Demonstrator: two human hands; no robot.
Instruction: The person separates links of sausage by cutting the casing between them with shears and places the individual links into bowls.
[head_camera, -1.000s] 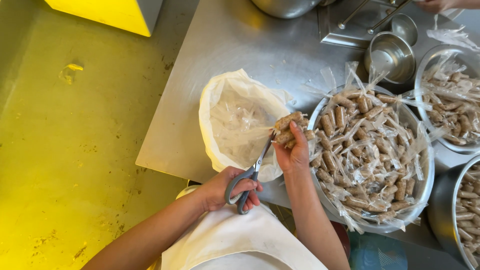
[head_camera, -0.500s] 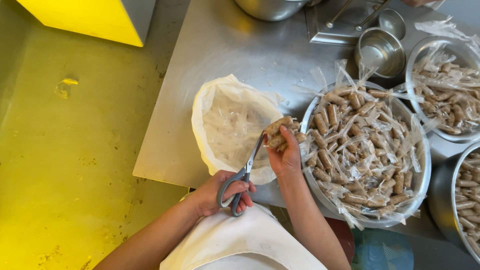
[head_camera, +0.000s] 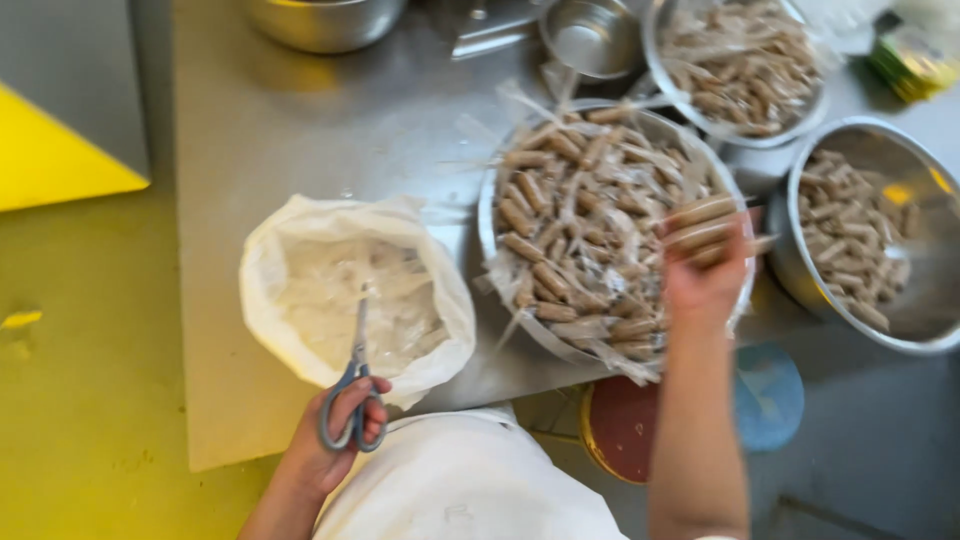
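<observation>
My left hand (head_camera: 338, 430) grips grey-handled scissors (head_camera: 355, 385), blades pointing up over a white plastic bag (head_camera: 350, 300) of clear wrapper scraps on the steel table. My right hand (head_camera: 705, 270) holds a few brown sausage-like sticks (head_camera: 705, 225), blurred, over the right rim of a large steel bowl (head_camera: 610, 225) filled with wrapped brown sticks. My white apron (head_camera: 465, 490) shows at the bottom.
A steel bowl (head_camera: 870, 235) of unwrapped sticks sits at right. Another bowl (head_camera: 735, 60) of sticks stands at the back, next to a small empty steel cup (head_camera: 590, 35) and a pot (head_camera: 320, 20). The steel table (head_camera: 280, 130) ends at left over a yellow floor (head_camera: 80, 350).
My right hand has moved from the bag rightward across the big bowl, carrying the sticks. The scissors stay over the bag. The view has shifted right.
</observation>
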